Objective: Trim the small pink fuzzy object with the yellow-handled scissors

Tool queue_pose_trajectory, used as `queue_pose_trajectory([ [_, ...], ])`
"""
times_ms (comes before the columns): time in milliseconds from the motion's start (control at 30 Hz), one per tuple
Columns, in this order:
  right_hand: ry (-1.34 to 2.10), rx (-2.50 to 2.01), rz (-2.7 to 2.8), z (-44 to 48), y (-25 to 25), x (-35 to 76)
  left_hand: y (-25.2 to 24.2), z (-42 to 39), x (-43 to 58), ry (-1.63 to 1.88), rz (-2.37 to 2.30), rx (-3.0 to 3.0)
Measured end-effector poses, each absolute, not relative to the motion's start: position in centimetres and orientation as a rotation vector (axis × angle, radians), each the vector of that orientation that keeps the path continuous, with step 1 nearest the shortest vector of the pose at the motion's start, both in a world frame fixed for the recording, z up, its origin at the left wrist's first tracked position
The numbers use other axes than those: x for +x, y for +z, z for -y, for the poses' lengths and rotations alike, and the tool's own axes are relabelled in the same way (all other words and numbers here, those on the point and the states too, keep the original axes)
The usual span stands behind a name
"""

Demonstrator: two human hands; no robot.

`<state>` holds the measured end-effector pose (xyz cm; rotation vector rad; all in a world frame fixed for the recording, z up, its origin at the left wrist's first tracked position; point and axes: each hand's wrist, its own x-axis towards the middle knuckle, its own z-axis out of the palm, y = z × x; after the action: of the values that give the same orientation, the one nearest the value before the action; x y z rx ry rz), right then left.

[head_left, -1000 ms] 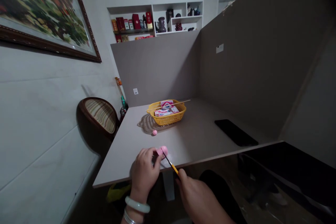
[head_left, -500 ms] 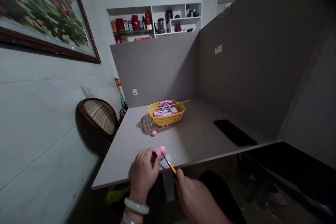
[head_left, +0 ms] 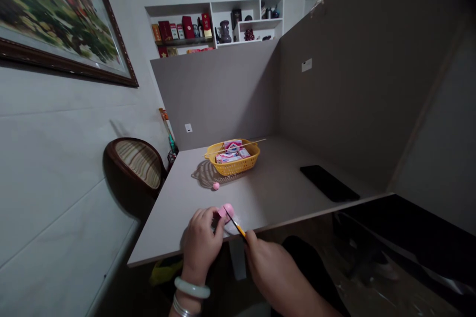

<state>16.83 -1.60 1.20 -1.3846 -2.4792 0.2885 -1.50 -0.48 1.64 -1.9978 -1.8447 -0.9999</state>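
Note:
My left hand [head_left: 201, 240], with bangles at the wrist, pinches the flat edge of a pink clay-like lump [head_left: 228, 209] between thumb and fingers near the table's front edge. My right hand [head_left: 267, 260] is closed around the yellow handle of a slim tool [head_left: 240, 229]. Its thin dark end rests against the pink lump; whether it is a blade or scissors I cannot tell. A small pink ball [head_left: 216, 186] lies on the table beyond my left hand. Under the lump, a clear shiny sheet or lid [head_left: 233, 225] is partly covered by the hands.
A yellow basket [head_left: 236, 167] holding pink-and-white packets stands farther back, a thin stick [head_left: 253, 142] across its rim. To the right lies a flat black object [head_left: 329, 183]. Grey partitions [head_left: 223, 94] border the table [head_left: 167, 223]. A round-backed chair [head_left: 136, 166] stands left.
The view has shifted slightly, so everything sits a little higher and to the left. Both hands keep their grips, the tool's tip still against the pink lump.

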Motion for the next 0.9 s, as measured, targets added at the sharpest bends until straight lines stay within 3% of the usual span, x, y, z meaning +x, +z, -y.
queue_pose_trajectory([
  [900,0.277,-1.409,2.538,2.0,1.4,17.3,1.9,0.6,-1.3,-1.007,1.841,-2.008],
])
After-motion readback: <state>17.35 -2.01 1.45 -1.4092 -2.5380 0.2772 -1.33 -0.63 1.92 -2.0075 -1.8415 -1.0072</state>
